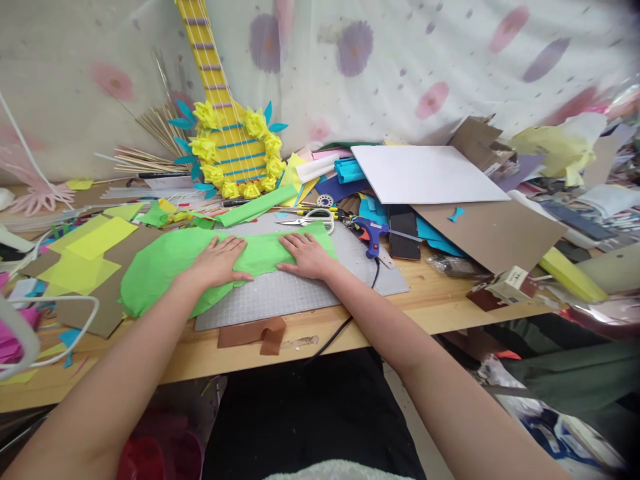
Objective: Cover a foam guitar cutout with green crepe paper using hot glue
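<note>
A green paper-covered shape (pixel 163 270), rounded at the left with a narrower arm to the right, lies partly on a grey cutting mat (pixel 280 297). My left hand (pixel 220 259) rests flat on it where the round part meets the arm, fingers spread. Toward the arm's right end, my right hand (pixel 305 255) also lies flat, fingers apart. Neither hand grips anything. Just behind the right hand are white-handled scissors (pixel 319 220). A blue glue gun (pixel 371 233) lies to the right, its cord running off the table's front edge.
A yellow paper guitar (pixel 235 153) with paper flowers leans at the back. White board (pixel 430 175), brown cardboard (pixel 493 230) and a phone (pixel 404 232) lie at the right. Yellow paper sheets (pixel 95 247) are at the left. Brown paper (pixel 250 335) lies by the front edge.
</note>
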{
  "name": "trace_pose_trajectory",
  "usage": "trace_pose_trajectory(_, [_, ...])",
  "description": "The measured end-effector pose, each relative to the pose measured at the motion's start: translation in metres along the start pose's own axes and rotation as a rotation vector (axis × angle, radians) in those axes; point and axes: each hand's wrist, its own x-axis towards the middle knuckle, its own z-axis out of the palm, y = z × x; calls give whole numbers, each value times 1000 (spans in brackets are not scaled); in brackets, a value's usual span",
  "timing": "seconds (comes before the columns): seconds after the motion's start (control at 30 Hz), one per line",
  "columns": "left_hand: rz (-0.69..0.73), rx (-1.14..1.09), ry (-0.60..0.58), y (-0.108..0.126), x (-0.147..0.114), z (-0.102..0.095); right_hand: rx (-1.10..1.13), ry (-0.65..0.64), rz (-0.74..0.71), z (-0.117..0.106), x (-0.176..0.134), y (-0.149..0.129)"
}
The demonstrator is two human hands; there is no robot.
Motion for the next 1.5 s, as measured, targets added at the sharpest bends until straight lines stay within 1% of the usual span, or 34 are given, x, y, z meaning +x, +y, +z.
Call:
trace_pose_trajectory(0.13, [4, 1, -30, -1, 0, -1, -8, 2, 0, -1, 0, -1])
trace_pose_trajectory(0.23, [15, -21, -11, -2, -1, -1, -8, 9, 5, 0, -1, -1])
trace_pose_trajectory(0.4, [10, -236, 51, -9, -9, -3, 18, 12, 3, 1, -1, 0])
trace_pose_trajectory(0.53, [116, -371, 65, -18, -17, -12, 18, 35, -18, 2, -2, 2])
trace_pose_trajectory(0.63, [186, -351, 54, -21, -20, -18, 11, 40, -23, 3, -2, 2])
trace_pose_trajectory(0.77, [205, -272, 31, -19, -19, -19, 15, 17, -12, 2, -2, 2])
trace_pose_trajectory(0.87, [200, -338, 48, -16, -17, -18, 20, 22, -13, 2, -2, 2])
trace_pose_trajectory(1.03, [264, -428, 34, -18, -15, -19, 5, 22, -19, 1, -2, 0])
trace_pose_trajectory(1.2, [217, -425, 0, -23, -20, -22, -17, 6, -5, -1, 0, -2])
trace_pose_trajectory(1.37, [251, -400, -58, -25, -25, -24, -40, 4, -8, 3, 1, -2])
trace_pose_trajectory(1.43, [204, -372, -55, -22, -23, -30, -42, 5, -18, 5, 1, -2])
trace_pose_trajectory(1.5, [124, -304, -4, -13, -15, -37, -42, 5, -28, 6, 1, -1])
